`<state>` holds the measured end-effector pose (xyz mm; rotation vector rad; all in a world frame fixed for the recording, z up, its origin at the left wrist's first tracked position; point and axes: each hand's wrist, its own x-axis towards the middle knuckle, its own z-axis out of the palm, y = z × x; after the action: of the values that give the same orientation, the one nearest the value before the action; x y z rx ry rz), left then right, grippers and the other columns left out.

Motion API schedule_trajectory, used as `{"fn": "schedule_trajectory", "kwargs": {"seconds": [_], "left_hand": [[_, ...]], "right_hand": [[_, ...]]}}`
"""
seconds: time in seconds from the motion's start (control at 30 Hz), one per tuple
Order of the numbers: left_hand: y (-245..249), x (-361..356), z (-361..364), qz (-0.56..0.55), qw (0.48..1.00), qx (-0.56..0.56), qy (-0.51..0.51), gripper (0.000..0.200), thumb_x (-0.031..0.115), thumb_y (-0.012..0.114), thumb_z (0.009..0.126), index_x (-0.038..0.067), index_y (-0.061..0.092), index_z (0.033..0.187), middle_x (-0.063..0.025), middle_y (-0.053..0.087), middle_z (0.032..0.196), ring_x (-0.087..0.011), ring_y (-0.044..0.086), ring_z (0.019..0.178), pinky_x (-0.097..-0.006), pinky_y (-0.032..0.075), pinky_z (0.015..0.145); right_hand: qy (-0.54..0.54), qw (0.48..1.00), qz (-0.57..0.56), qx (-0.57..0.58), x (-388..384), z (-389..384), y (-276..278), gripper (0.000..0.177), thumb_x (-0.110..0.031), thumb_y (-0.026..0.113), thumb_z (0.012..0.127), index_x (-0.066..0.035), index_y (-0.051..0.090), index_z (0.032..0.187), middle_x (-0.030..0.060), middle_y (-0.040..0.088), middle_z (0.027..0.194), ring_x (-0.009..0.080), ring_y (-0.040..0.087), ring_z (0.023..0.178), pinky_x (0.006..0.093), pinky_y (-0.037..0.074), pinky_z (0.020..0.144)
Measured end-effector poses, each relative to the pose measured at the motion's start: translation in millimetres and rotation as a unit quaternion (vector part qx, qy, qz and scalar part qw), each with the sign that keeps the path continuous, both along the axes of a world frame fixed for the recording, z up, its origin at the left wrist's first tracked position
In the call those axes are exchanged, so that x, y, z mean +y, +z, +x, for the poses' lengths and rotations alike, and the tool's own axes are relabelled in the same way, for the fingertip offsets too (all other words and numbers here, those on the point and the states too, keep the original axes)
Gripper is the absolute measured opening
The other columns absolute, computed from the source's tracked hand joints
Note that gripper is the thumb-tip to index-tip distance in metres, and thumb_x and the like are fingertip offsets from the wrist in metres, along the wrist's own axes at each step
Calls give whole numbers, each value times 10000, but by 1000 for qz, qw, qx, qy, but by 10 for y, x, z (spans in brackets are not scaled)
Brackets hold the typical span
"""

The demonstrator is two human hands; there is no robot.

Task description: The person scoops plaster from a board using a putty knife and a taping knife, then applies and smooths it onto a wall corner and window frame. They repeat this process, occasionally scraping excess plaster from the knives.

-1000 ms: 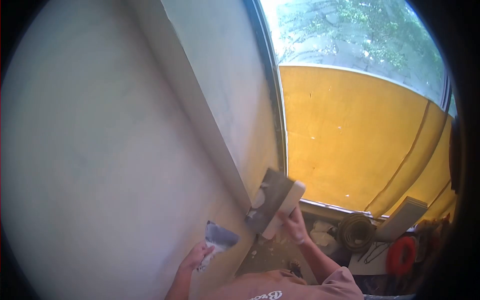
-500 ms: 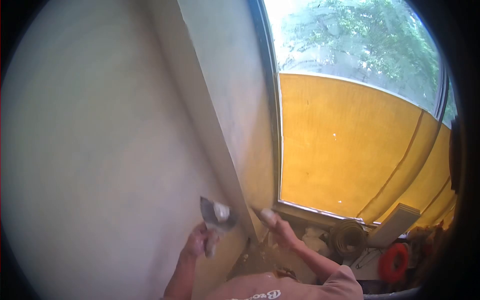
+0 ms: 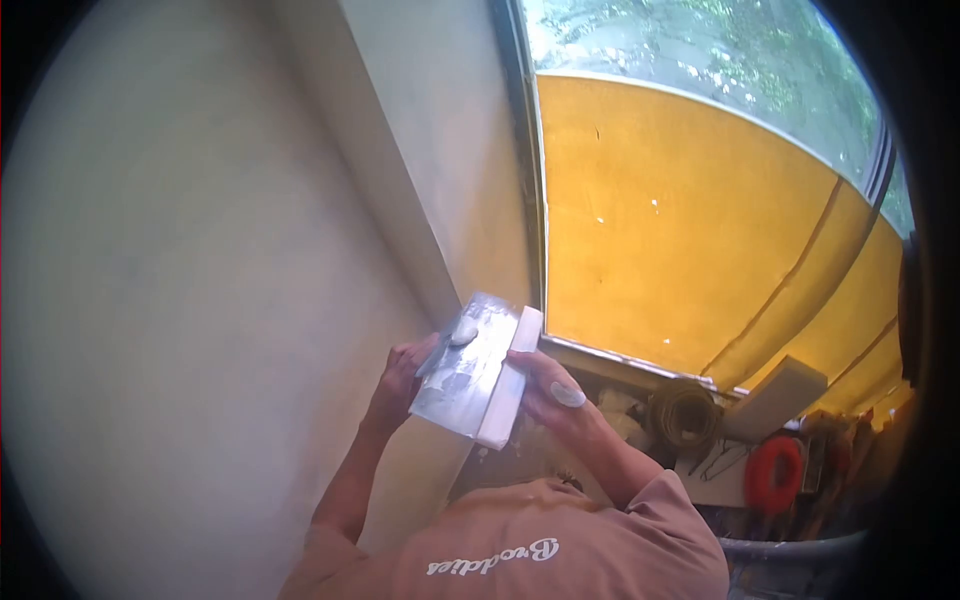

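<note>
A: In the head view, what are the hands doing?

B: The left hand (image 3: 398, 368) is closed around a small putty knife (image 3: 434, 356), seen almost edge-on. The right hand (image 3: 545, 386) grips a wide putty knife (image 3: 466, 382) by its pale handle (image 3: 511, 382), thumb on top.

A: Do the blades touch?

B: They overlap; I can't tell whether they touch. A white lump (image 3: 463, 332) sits on the wide blade, toward its far left.

A: And the surroundings?

B: Both tools are held up off the floor, by the pale wall (image 3: 200, 330) on the left. To the far right stands a yellow panel (image 3: 680, 230) below window glass (image 3: 720, 50); nearer on the right are a coiled roll (image 3: 683, 415) and a red ring (image 3: 773, 474).

A: Which way does the wide one point?

B: Its blade edge faces left; its long axis runs from near left to far right, parallel to the handle.
</note>
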<state>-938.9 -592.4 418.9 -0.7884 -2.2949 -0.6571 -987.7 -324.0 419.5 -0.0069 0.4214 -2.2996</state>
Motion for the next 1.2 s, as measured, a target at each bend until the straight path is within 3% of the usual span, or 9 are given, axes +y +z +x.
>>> {"fn": "schedule_trajectory", "kwargs": {"seconds": [0.13,0.27,0.33,0.4,0.57,0.8,0.87,1.07,1.2], "left_hand": [[-795,-297,89,79,971,-146,171,399,2,621,880,-6,539,1270,-235,586,1108,-434,563,1049,-469,487,894],[-1041,-142,434,148,957,-156,193,287,29,625,886,-20,578,1165,-253,586,992,-456,587,925,-490,484,793],[-1144,-28,546,181,950,-154,202,270,30,629,882,-21,586,1144,-251,593,988,-452,592,924,-487,486,794],[-1283,-12,628,211,941,-155,214,254,30,633,879,-22,594,1124,-249,600,984,-449,598,923,-483,489,795],[-1701,-94,847,225,927,-103,282,219,21,647,861,-28,621,1073,-245,616,969,-441,617,900,-493,497,765],[-1701,-112,1104,220,893,-194,342,209,74,656,890,-44,612,1057,-249,627,938,-446,635,809,-472,518,723],[-1738,-114,1078,311,857,-265,314,111,69,664,906,-18,598,927,-172,663,908,-281,657,732,-403,503,669],[-1135,-157,594,618,657,-432,5,102,129,659,954,36,616,961,-56,647,863,-153,616,680,-330,528,657],[-595,42,139,618,609,-492,-79,189,165,666,957,6,616,1045,-66,653,870,-171,639,713,-326,546,677]], "right_hand": [[-189,943,59,267,52,-301,863,546,-34,641,929,-52,398,1417,99,549,1348,267,521,1268,411,437,1050],[-513,402,361,667,-78,-1059,2302,416,-75,588,983,-34,463,1377,184,649,1185,316,646,1087,383,495,938],[-601,242,238,724,-235,-1389,3127,500,37,568,934,-99,477,1407,205,656,1232,390,654,1111,406,533,900],[-557,301,258,730,-432,-1529,3694,610,106,564,860,-147,508,1412,191,640,1282,383,625,1178,431,521,960],[-586,156,222,763,-803,-2100,4034,638,147,539,833,-95,502,1422,199,581,1361,392,562,1253,458,475,1060],[-559,193,241,770,-1115,-2098,3016,835,243,421,691,-53,446,1471,163,463,1506,339,425,1405,440,335,1175],[-541,203,253,776,-1092,-2032,2563,865,250,403,650,-37,455,1464,175,461,1505,348,428,1403,437,327,1176],[-358,426,322,766,-400,-1509,1467,592,105,593,854,-57,514,1419,152,548,1437,320,508,1347,405,414,1103],[-164,511,313,784,-27,-653,870,583,36,688,852,-50,516,1402,178,579,1385,316,560,1292,383,452,1068]]}}
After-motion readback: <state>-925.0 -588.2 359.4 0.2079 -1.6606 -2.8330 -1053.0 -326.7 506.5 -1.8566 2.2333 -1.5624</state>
